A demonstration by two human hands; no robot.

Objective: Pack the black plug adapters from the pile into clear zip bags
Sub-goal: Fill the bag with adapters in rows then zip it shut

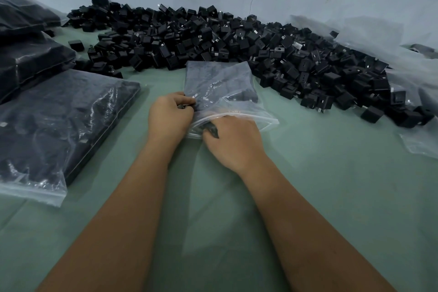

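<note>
A green surface point(331, 173), pile point(213, 38) at its far edge. Half-filled zip bag point(220, 87) was pinched by left hand point(169, 118) fingers; right hand point(233, 142) fingers were closed around adapters at its mouth. Pushing them deeper looked next.

Right hand point(233, 136) fingertips vanish inside the zip bag point(220, 92); its contents blur.

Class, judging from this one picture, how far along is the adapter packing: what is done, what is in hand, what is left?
Done: filled bags lie stacked at the left. In hand: the left hand and right hand work at the mouth of a partly filled bag. Left: a large pile of loose adapters along the wall.
</note>
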